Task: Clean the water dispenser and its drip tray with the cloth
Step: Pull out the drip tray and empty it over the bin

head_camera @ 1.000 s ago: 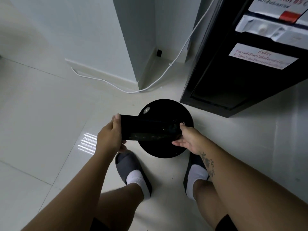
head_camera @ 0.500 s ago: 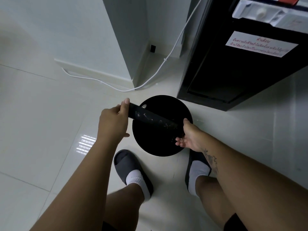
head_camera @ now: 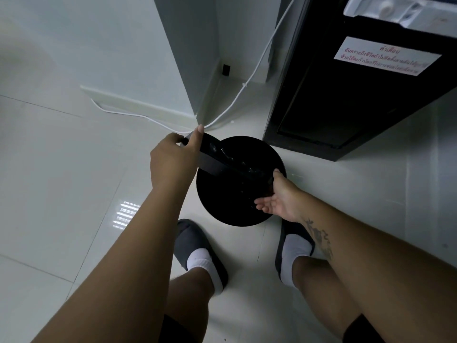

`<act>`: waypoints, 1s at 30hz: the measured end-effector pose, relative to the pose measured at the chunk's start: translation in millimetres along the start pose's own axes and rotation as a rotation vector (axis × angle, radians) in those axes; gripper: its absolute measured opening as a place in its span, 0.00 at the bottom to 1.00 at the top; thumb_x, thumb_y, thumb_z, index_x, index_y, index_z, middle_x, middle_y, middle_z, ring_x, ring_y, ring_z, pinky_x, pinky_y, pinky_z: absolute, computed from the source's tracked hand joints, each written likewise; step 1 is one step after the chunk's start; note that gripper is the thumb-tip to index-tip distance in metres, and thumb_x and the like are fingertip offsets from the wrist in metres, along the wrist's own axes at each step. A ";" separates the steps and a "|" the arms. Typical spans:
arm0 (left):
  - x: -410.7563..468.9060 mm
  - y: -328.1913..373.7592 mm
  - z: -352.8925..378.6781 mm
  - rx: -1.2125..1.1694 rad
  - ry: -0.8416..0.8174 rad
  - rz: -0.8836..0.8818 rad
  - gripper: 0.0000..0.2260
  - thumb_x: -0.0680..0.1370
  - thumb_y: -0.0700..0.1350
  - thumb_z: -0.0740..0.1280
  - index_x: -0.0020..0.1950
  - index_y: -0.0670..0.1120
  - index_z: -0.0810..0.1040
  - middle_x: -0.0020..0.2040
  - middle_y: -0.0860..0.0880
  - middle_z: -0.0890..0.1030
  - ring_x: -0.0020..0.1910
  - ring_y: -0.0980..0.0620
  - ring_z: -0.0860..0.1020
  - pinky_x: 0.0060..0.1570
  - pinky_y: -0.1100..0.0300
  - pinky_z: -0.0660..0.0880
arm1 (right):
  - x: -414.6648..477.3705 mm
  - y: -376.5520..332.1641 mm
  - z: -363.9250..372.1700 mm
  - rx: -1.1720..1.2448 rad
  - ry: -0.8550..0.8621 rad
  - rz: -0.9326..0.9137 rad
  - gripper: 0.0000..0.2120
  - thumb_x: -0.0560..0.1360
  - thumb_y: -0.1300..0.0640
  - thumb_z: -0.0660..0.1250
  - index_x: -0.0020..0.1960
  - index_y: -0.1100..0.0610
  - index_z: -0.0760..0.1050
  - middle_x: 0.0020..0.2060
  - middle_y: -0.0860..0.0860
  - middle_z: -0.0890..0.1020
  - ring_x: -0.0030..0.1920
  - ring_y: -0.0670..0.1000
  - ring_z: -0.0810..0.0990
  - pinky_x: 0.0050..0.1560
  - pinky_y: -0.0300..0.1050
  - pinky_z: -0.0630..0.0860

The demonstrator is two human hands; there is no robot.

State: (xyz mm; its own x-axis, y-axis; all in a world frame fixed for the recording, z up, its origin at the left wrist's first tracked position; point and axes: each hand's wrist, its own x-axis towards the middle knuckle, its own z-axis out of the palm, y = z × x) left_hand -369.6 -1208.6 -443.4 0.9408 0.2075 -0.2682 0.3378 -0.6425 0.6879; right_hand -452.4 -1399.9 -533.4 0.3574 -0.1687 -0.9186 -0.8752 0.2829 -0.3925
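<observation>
the black drip tray (head_camera: 223, 160) is held up in the air, tilted, its left end high and its right end low, directly above a round black bin (head_camera: 241, 194) that stands on the pale tiled floor (head_camera: 61, 169); wet glints show on the tray's upper face, though whether water is running off it cannot be told; the left hand (head_camera: 174, 160) grasps the raised left end, fingers wrapped over the edge and thumb pointing up along it; the right hand (head_camera: 277, 194) grasps the lowered right end from beneath, palm turned up, fingers curled under the tray just inside the bin's right rim; a tattoo marks the right forearm; below the bin, two feet in white socks and grey slippers (head_camera: 197, 246) stand on the floor, one on each side of the bin's near edge; the water dispenser (head_camera: 346, 95), a tall black cabinet, stands at the upper right just behind the bin, with a white warning label (head_camera: 387, 56) in red lettering on its front and white taps at the top edge of the view; a white cable (head_camera: 237, 97) runs down beside the dispenser and along the foot of the grey-white wall (head_camera: 111, 45) toward the left; a small patch of reflected light lies on the tiles to the left of the feet.
</observation>
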 end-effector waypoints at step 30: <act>4.7 -18.5 2.9 -0.070 -0.117 -0.194 0.26 0.72 0.66 0.65 0.48 0.42 0.76 0.48 0.47 0.79 0.48 0.42 0.83 0.41 0.55 0.77 | -11.5 -6.6 -6.3 0.180 0.040 -0.069 0.29 0.79 0.40 0.62 0.71 0.58 0.67 0.64 0.60 0.76 0.56 0.57 0.79 0.57 0.49 0.76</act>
State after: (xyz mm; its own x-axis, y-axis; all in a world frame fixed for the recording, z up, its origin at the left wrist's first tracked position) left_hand -371.5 -1197.8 -459.3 0.8494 0.2330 -0.4734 0.5172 -0.5455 0.6595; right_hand -452.8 -1405.7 -520.0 0.3986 -0.2296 -0.8879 -0.7751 0.4332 -0.4600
